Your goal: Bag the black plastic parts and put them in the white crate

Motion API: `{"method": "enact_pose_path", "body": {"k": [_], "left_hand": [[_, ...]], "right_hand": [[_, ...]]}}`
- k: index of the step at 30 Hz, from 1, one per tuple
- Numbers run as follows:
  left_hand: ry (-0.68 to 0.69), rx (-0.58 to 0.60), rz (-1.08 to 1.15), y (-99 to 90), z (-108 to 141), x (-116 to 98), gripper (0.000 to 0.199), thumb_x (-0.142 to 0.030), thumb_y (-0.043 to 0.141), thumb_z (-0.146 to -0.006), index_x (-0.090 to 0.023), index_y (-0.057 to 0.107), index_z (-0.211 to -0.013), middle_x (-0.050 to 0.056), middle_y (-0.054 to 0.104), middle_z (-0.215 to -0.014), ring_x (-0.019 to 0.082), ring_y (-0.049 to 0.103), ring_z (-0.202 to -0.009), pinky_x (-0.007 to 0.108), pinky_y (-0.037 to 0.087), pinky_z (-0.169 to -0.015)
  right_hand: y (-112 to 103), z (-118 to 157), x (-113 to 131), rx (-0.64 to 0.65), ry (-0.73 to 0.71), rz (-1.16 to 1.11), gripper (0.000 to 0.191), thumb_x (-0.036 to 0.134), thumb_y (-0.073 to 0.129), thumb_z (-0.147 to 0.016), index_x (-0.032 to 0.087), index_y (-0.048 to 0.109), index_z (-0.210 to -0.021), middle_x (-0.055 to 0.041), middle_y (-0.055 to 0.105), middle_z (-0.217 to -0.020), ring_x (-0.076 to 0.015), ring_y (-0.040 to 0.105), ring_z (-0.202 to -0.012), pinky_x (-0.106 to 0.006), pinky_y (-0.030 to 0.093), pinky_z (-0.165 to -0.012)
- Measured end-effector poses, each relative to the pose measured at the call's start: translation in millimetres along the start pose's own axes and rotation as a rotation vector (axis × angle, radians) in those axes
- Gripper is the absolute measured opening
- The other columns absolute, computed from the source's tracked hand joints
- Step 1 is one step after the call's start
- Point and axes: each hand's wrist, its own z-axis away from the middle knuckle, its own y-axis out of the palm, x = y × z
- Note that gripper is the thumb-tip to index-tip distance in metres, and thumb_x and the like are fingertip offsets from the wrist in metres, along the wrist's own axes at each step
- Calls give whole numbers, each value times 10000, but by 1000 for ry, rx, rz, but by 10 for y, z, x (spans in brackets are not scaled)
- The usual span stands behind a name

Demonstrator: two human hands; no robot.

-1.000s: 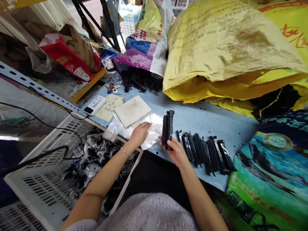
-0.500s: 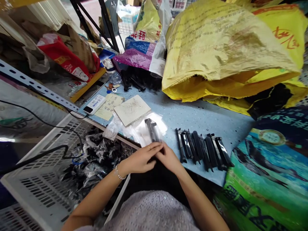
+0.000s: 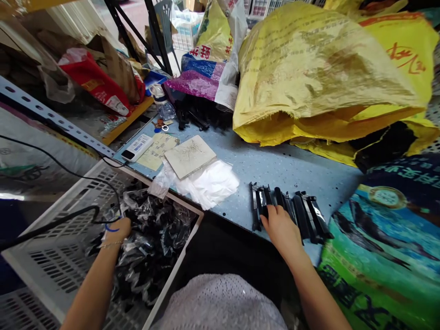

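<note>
My left hand (image 3: 118,229) is over the white crate (image 3: 44,256), at the left side of a heap of bagged black parts (image 3: 147,247); its fingers are hidden. On the right, my right hand (image 3: 280,224) reaches down onto a row of black parts (image 3: 305,215) on the blue table (image 3: 268,160), its fingers curled over one near the row's left part. A stack of clear plastic bags (image 3: 213,183) lies by the table's front edge, partly under a square pale board (image 3: 190,156).
A white device (image 3: 137,147) with a cable, a yellow note (image 3: 157,151), keys (image 3: 161,125) and a bottle (image 3: 163,103) stand at the table's left. Large yellow sacks (image 3: 323,78) cover the back. A green and blue sack (image 3: 388,238) borders the right.
My hands have parted: the left moved left to the crate, the right moved right to the row. The bagged black part that lay at my fingers on the plastic bags is gone from there.
</note>
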Motion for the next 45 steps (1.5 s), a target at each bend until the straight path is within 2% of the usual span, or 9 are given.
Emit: {"method": "enact_pose_path", "body": {"k": [3,8,12,19,26,32,37,41,45], "left_hand": [[57,-22,97,-97,-60,-546,264,-289,502,-853,-141,710,-787,159,726,-824,301,684,-823,372,492,-760],[688,-321,867,-208,40,-2205,194,-343,583,-879,-229,726,-944,100,688,-1067,258,617,-1014,377,448,-976],[719,-317,874,-208,-158,-2873,97,-208,678,-783,-189,648,-692,113,641,-954,265,583,-942,404,468,-882],[568,88,1126,-302,-515,-2618,121,-291,640,-792,-180,639,-746,7,603,-635,151,555,-563,277,439,-585],[793,-317,843,-472,-506,-2486,327,-22,491,-773,-188,721,-937,108,680,-1073,259,611,-1073,444,437,-1027],[955,-322,768,-555,-259,-2360,642,-8,404,-830,-200,444,-1442,93,429,-1503,243,398,-1399,444,341,-1175],[1274,-167,669,-435,404,-2312,733,-15,387,-875,-279,219,-1538,60,325,-1567,199,335,-1437,416,350,-1183],[1192,-178,568,-394,859,-2128,616,-188,547,-902,-245,353,-1484,118,509,-1389,241,493,-1297,418,443,-1104],[972,-13,307,-366,1038,-1400,406,-197,569,-895,-267,582,-1294,84,629,-1225,248,592,-1145,416,486,-1020]], "right_hand": [[38,-24,51,108,47,-109,328,238,478,-926,105,550,-1217,-181,672,-955,-298,681,-750,-374,504,-594],[259,-208,-45,120,146,-721,392,330,533,-894,179,583,-1252,-136,701,-1065,-296,682,-972,-431,528,-835],[322,-317,22,178,355,-1394,493,447,661,-796,200,614,-1220,-86,711,-1038,-247,678,-931,-364,559,-738],[168,-712,542,410,225,-2106,342,402,742,-762,192,687,-1026,-93,720,-1047,-204,674,-830,-374,565,-774],[204,-656,670,350,323,-2081,275,366,764,-747,200,678,-950,-36,725,-834,-163,666,-708,-295,570,-682],[258,-397,538,852,315,-2169,262,314,746,-767,123,709,-942,-116,749,-873,-182,707,-742,-252,568,-628],[324,-472,800,522,295,-2097,211,331,750,-741,174,701,-872,-21,722,-780,-166,679,-735,-280,570,-696],[85,-237,916,308,-79,-1627,279,276,642,-843,199,686,-1107,-31,724,-974,-201,664,-916,-361,544,-864],[-145,-79,461,259,-330,-1225,408,193,471,-932,275,590,-1313,-55,671,-1214,-216,637,-1091,-414,509,-978]]}}
